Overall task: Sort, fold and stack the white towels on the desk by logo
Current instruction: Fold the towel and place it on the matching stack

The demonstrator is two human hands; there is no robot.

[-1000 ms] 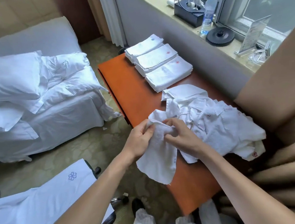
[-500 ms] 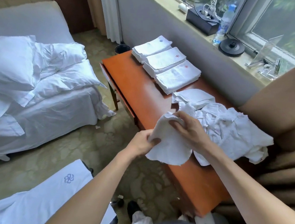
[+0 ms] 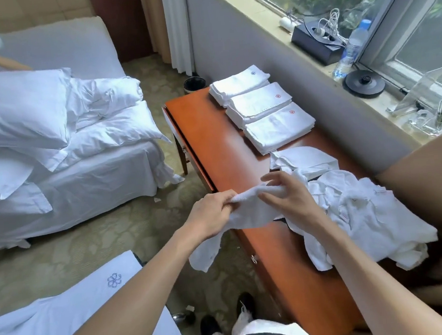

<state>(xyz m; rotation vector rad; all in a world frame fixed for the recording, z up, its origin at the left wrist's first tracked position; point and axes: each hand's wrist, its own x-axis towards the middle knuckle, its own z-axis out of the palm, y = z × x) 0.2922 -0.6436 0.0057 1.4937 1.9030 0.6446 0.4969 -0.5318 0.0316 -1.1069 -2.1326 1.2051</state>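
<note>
My left hand [image 3: 210, 216] grips one end of a white towel [image 3: 248, 213] held over the near left edge of the orange desk [image 3: 212, 146]. My right hand [image 3: 289, 198] pinches the same towel's top edge, its other fingers spread. The towel's lower part hangs off the desk side. A loose heap of white towels [image 3: 360, 216] lies just right of my hands. Three folded stacks sit at the far end: one with a blue logo [image 3: 239, 84], two with red logos [image 3: 259, 102] [image 3: 280, 127].
A bed with white pillows [image 3: 51, 134] stands on the left. A windowsill [image 3: 366, 74] on the right holds a water bottle [image 3: 348, 49], a black box and a kettle base. A black bin [image 3: 194, 84] stands beyond the desk. A brown curtain [image 3: 434, 175] hangs beside the heap.
The towel has been drawn out sideways between my hands and lifted. My right hand's fingers have spread, and my left hand has moved left. The camera view has shifted slightly.
</note>
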